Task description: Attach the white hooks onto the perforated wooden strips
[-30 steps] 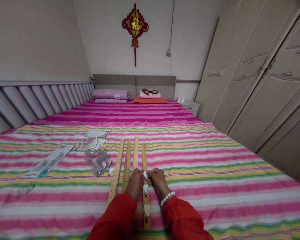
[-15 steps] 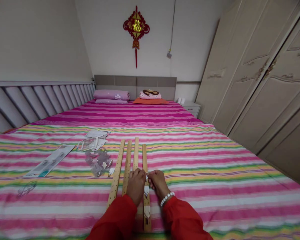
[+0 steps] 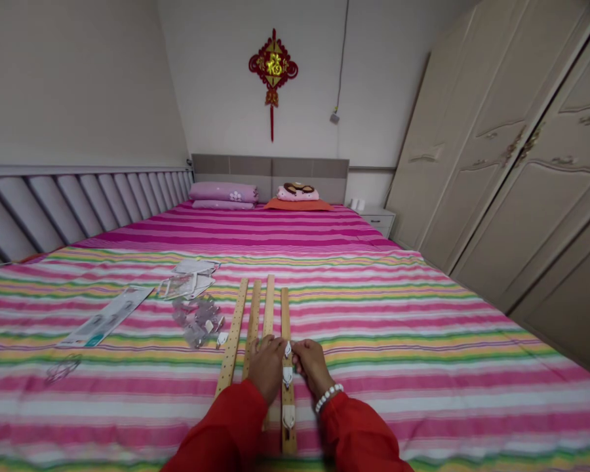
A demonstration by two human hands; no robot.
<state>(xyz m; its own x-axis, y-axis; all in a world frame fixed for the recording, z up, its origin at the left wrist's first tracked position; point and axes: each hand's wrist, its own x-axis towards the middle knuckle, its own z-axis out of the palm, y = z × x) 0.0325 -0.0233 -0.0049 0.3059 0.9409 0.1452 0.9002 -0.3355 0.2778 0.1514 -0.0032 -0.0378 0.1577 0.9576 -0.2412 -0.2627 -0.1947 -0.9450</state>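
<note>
My left hand (image 3: 266,368) and my right hand (image 3: 313,366) meet from both sides at a small white hook (image 3: 288,350), fingertips closed on its edges. That hook lies on the rightmost wooden strip (image 3: 286,314). Nearer to me on the same strip are a second white hook (image 3: 288,377) and a third white hook (image 3: 288,417), each with a metal loop. Left of it lie more wooden strips (image 3: 233,341) with small holes along them, partly covered by my left hand and sleeve. A loose white hook (image 3: 222,339) rests beside the leftmost strip.
On the striped bedsheet (image 3: 423,367) at left lie clear plastic pieces (image 3: 196,321), crumpled packaging (image 3: 189,280), a flat hook package (image 3: 107,317) and thin wire loops (image 3: 63,368). Folded bedding (image 3: 223,193) sits by the headboard. A wardrobe (image 3: 526,196) stands on the right.
The view has tilted slightly upward. My fingers have shifted a little on the far hook, and more of it shows between them. The strips and the other hooks lie as before.
</note>
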